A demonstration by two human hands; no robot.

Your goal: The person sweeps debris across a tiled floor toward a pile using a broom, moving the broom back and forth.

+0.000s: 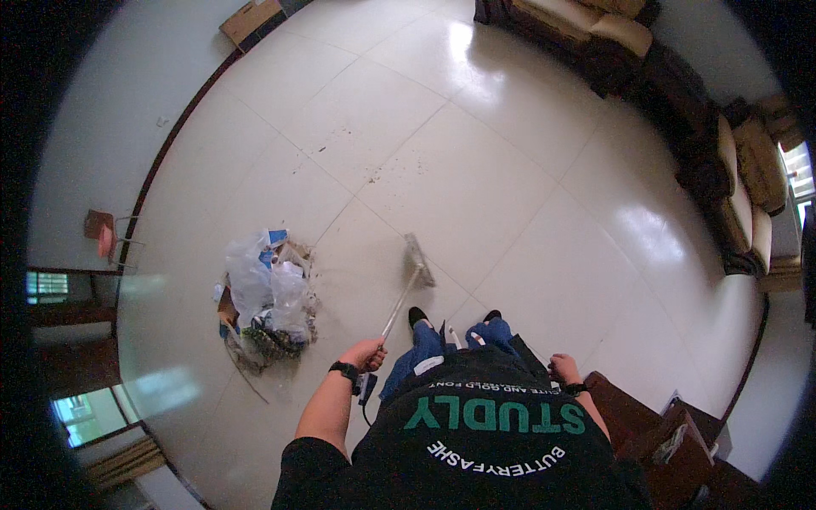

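Note:
My left hand [366,354] is wrapped around the metal handle [396,312] of a long-handled floor sweeper, seemingly a broom. Its flat grey head [418,260] rests on the pale tiled floor [510,229], just ahead of my feet. My right hand [563,368] hangs by my other side with curled fingers, and nothing shows in it. To the left of the broom lies a heap of rubbish [271,299]: clear plastic bags [248,264], bits of blue packaging [278,237], cardboard [226,308] and dark litter. Loose crumbs of dirt [373,175] are scattered farther ahead.
Brown sofas with beige cushions [733,185] line the far right. A dark red wooden piece of furniture [676,440] stands close by on my right. A pink chair [105,236] stands by the left wall, and a cardboard box [252,22] lies farther along it.

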